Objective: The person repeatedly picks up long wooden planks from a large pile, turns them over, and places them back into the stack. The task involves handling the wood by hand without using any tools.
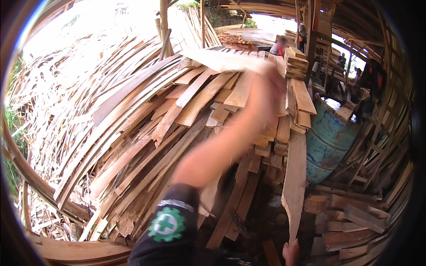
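Note:
My left arm stretches out across the middle, and my left hand (270, 84) is smeared by motion. It appears closed on the right end of a pale wooden slab (217, 60), which is blurred too and extends left over the pile. Low on the right, my right hand (290, 253) is closed around the narrow near end of a long rough-edged board (295, 177). That board runs away from me toward the stacked timber (266, 133). Beneath my left arm lie many loose planks (199, 102), fanned out toward the left.
A worn blue drum (330, 142) stands right of the long board. Short offcuts (355, 226) are heaped at the lower right. A small stack of boards (296, 64) tops the pile. Wooden posts (312, 31) hold up the roof. Another person (279, 46) is beyond the pile, with others farther right.

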`<state>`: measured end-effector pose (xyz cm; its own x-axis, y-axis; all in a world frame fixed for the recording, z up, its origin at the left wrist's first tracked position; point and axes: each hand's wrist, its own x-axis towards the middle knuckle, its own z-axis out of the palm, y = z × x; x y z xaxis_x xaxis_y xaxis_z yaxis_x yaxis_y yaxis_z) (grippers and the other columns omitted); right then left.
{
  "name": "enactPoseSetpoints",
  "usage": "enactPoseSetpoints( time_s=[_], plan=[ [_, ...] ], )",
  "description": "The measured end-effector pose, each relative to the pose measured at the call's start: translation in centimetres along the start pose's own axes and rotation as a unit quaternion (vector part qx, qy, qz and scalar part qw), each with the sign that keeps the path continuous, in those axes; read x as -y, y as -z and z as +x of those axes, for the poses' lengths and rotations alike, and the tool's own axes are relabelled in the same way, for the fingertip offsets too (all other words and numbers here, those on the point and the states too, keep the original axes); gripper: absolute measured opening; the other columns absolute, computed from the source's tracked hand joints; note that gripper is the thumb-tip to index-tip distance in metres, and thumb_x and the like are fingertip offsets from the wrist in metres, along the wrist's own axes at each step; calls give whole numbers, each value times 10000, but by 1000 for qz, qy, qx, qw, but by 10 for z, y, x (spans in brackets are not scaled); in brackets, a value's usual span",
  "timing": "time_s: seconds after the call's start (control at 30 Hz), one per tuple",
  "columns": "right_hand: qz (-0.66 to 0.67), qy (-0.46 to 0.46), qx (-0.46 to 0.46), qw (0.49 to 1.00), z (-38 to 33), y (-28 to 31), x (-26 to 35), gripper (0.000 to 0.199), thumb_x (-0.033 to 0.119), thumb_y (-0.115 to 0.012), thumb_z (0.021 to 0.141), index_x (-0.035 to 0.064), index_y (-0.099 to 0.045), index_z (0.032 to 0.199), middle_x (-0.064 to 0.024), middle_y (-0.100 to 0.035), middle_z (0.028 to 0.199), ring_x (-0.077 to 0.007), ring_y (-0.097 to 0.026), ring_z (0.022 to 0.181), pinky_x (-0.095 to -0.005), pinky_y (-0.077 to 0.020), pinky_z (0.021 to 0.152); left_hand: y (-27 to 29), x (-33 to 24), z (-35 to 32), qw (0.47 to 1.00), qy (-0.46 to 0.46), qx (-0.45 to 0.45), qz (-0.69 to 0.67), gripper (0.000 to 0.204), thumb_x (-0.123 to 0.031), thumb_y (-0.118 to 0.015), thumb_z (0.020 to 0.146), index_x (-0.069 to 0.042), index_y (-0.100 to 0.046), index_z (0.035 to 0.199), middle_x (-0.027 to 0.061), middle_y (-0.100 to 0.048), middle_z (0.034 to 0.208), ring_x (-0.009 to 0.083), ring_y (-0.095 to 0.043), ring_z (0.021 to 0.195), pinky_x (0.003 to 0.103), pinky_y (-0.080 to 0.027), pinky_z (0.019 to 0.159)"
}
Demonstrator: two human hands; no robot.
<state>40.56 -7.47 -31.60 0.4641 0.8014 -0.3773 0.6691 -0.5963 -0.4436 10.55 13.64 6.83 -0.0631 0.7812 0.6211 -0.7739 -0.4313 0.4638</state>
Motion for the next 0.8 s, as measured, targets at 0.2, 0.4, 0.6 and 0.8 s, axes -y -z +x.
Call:
enactPoseSetpoints(
  time_s=[0.2,0.4,0.6,0.8],
  plan=[
    [122,235,75,961,64,25,-72,461,311,-656,825,-16,-540,1128,-152,-627,1032,-288,-623,914,-379,-485,827,-90,112,-222,951,296,0,95,333,-286,-575,929,-63,-584,682,4,-494,479,58,-434,456,246,-309,424],
    [450,286,55,844,-15,162,-40,381,354,-543,934,14,-571,1105,-132,-634,930,-191,-620,819,-315,-517,781,-65,207,-409,898,361,224,114,375,-308,-502,979,8,-584,1165,69,-633,1052,158,-572,1012,296,-448,867],
    [4,433,64,899,-67,133,22,502,299,-622,870,-21,-480,1231,-199,-629,1092,-278,-629,997,-365,-490,851,-40,266,-479,901,276,267,200,371,-282,-524,966,-4,-529,1210,147,-599,1142,221,-560,1065,358,-442,910],
    [127,384,84,911,-53,135,-6,455,187,-705,788,1,-533,1166,-157,-631,1054,-234,-615,977,-346,-490,823,17,216,-437,723,468,493,122,491,-326,-577,928,-4,-476,1284,127,-595,1148,218,-561,1073,341,-471,878]
  ],
)
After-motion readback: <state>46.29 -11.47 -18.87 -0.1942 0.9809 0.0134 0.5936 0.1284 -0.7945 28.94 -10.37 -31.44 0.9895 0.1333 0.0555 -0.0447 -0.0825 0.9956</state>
